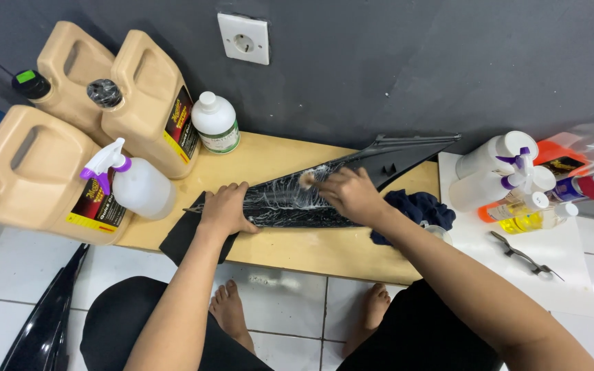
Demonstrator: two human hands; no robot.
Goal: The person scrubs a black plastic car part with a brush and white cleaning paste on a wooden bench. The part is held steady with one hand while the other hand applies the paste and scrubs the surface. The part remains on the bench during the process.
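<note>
A long black plastic panel (352,175), pointed at both ends and smeared with white foam, lies across a low wooden board (290,251). My left hand (225,209) presses flat on the panel's left end, fingers spread. My right hand (348,194) is closed around a small pale applicator pad (306,180) and holds it against the foamy middle of the panel. A black cloth (181,237) lies under the panel's left tip.
Three tan jugs (142,96), a white spray bottle (139,185) and a small white bottle (216,124) stand at left. A dark blue rag (417,209) lies right of my hand. Several spray bottles (510,172) and metal pliers (524,257) sit on a white board. A wall socket (243,39) is above.
</note>
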